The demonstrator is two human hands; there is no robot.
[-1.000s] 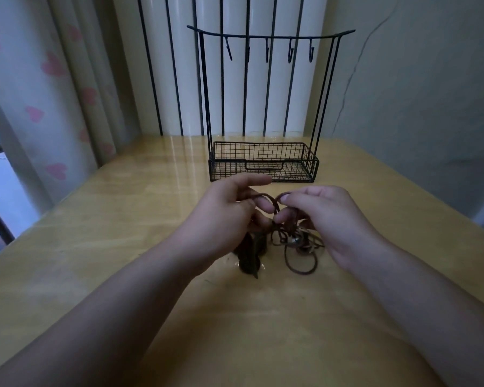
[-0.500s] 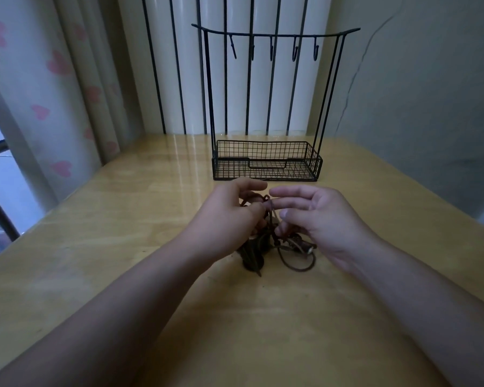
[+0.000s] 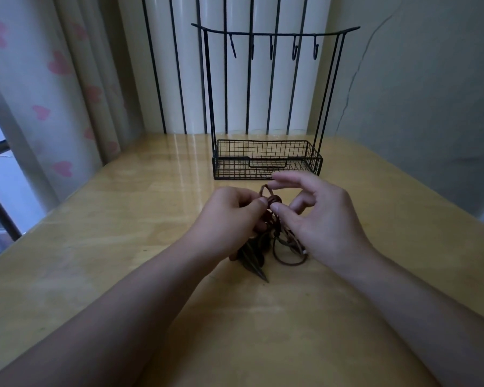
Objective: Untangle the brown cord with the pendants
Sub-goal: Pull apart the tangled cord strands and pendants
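Observation:
A tangled brown cord (image 3: 287, 254) lies between my hands at the middle of the wooden table (image 3: 123, 219). Dark pointed pendants (image 3: 253, 265) hang from it and rest on the table under my left hand. My left hand (image 3: 229, 216) is curled and pinches the knotted upper part of the cord (image 3: 273, 201) with thumb and fingers. My right hand (image 3: 319, 216) meets it from the right: its thumb presses the same knot, and its forefinger hooks a small loop (image 3: 264, 189) above. A slack loop of cord trails on the table below my right palm.
A black wire rack (image 3: 266, 163) with a mesh basket and a top bar of hooks (image 3: 271, 48) stands just behind my hands. A curtain with pink hearts (image 3: 53, 107) hangs at the left, a grey wall at the right.
My hands have lifted the knot a little and parted slightly. My right forefinger has stretched out and up into a small loop; the left fingers have curled tighter on the knot.

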